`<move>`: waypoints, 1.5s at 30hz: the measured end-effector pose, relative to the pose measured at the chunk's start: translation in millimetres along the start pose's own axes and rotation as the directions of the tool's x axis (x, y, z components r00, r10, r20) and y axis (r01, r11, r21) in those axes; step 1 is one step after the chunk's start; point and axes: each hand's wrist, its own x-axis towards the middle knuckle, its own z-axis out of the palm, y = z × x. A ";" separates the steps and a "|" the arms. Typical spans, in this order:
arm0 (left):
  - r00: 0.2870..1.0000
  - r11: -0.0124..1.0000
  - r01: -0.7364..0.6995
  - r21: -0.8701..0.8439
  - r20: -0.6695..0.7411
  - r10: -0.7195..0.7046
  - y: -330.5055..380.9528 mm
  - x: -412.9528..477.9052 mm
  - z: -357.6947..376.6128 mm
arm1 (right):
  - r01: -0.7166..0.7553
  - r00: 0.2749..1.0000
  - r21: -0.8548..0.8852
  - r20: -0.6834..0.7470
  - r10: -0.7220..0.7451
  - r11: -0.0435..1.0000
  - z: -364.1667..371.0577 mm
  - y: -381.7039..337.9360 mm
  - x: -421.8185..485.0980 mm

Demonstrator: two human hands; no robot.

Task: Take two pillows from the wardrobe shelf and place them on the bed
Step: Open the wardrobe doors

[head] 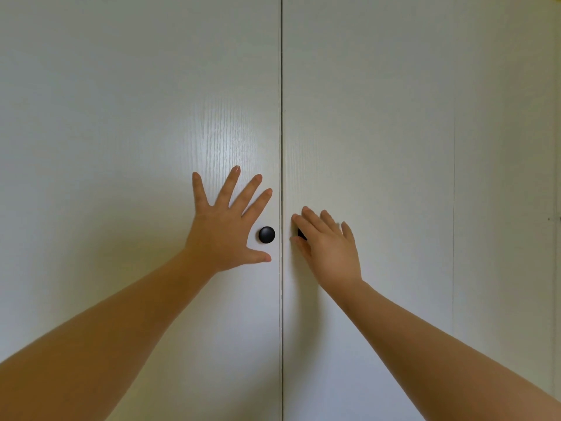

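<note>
The white wardrobe is closed, and its left door (136,117) and right door (379,117) fill the view. No pillows or bed are visible. My left hand (226,229) lies flat on the left door with fingers spread, just left of that door's black round knob (266,234). My right hand (328,244) covers most of the right door's black knob (301,233), which shows between the thumb and forefinger. The fingers are stretched out rather than curled around it.
A thin vertical gap (281,147) separates the two doors. Another panel seam (453,177) runs down the right side, with a further white panel (510,177) beyond it.
</note>
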 end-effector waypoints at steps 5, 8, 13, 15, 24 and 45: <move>0.999 1.000 0.000 0.018 0.035 -0.001 2.8 -2.7 -3.6 | 0.025 0.980 -0.121 -0.194 -0.049 0.992 11.5 0.0 3.0; 0.996 0.999 0.022 0.047 0.080 -0.026 6.1 -5.3 -8.9 | 0.033 0.980 -0.162 -0.190 -0.064 0.986 3.8 -3.8 5.7; 0.980 0.999 0.039 0.001 0.194 -0.038 14.9 -12.5 -16.5 | -0.061 0.993 -0.121 -0.104 0.048 0.991 -16.2 -21.9 11.1; 0.958 0.997 0.074 -0.025 0.281 -0.064 20.6 -12.7 -23.4 | -0.090 0.996 -0.099 -0.005 0.090 0.991 -21.7 -21.7 11.2; 0.902 0.988 0.140 -0.072 0.421 -0.097 24.7 -21.8 -57.9 | -0.130 0.991 -0.011 0.014 0.131 0.991 -70.3 -17.1 -15.3; 0.903 -0.709 0.389 -0.587 0.395 0.169 207.5 10.0 -198.8 | -0.412 0.901 0.353 0.024 0.433 0.840 -249.0 68.6 -119.0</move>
